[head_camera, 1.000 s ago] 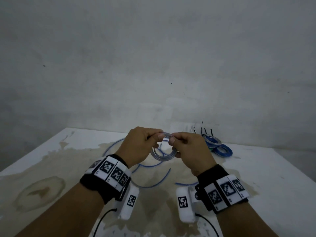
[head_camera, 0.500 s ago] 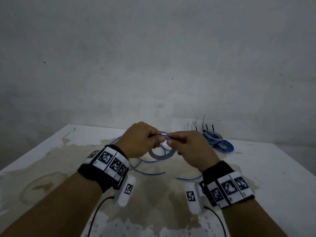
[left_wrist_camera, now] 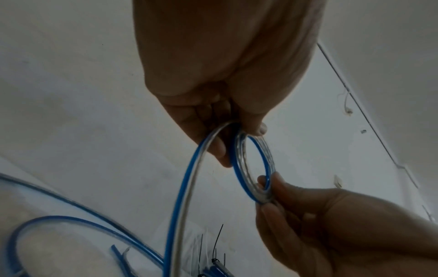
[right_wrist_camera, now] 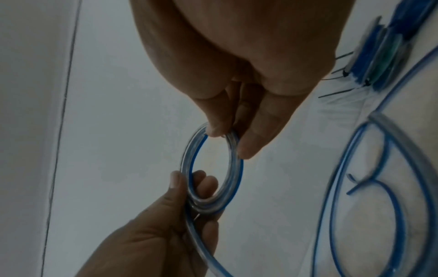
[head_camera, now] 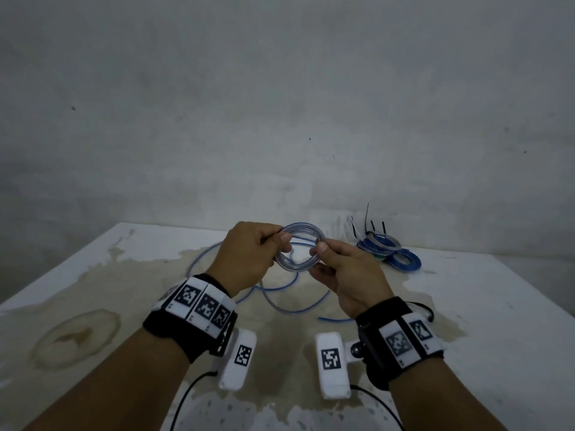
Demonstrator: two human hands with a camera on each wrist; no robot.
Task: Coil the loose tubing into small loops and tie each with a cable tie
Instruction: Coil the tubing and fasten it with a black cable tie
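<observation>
A small coil of clear, blue-striped tubing (head_camera: pixel 297 269) is held in the air above the table, between both hands. My left hand (head_camera: pixel 281 239) pinches its upper left side, and my right hand (head_camera: pixel 320 248) pinches its right side. In the left wrist view the coil (left_wrist_camera: pixel 237 168) hangs from the left hand (left_wrist_camera: pixel 237 135), with the right hand (left_wrist_camera: pixel 265 189) gripping its lower edge. A loose tail (left_wrist_camera: pixel 180 206) runs from the left fingers down to the table. The right wrist view shows the coil (right_wrist_camera: pixel 237 180) between the right hand (right_wrist_camera: pixel 225 135) and the left hand (right_wrist_camera: pixel 187 187).
More loose tubing (head_camera: pixel 280 303) curls on the stained white table (head_camera: pixel 93 275) under my hands. Several tied blue coils (head_camera: pixel 385 247) with black cable ties (head_camera: pixel 367 219) sticking up lie at the back right, near the grey wall.
Both hands pinched the top of the hanging coil close together. They have moved apart to opposite sides, and the coil has tilted up so its opening faces me.
</observation>
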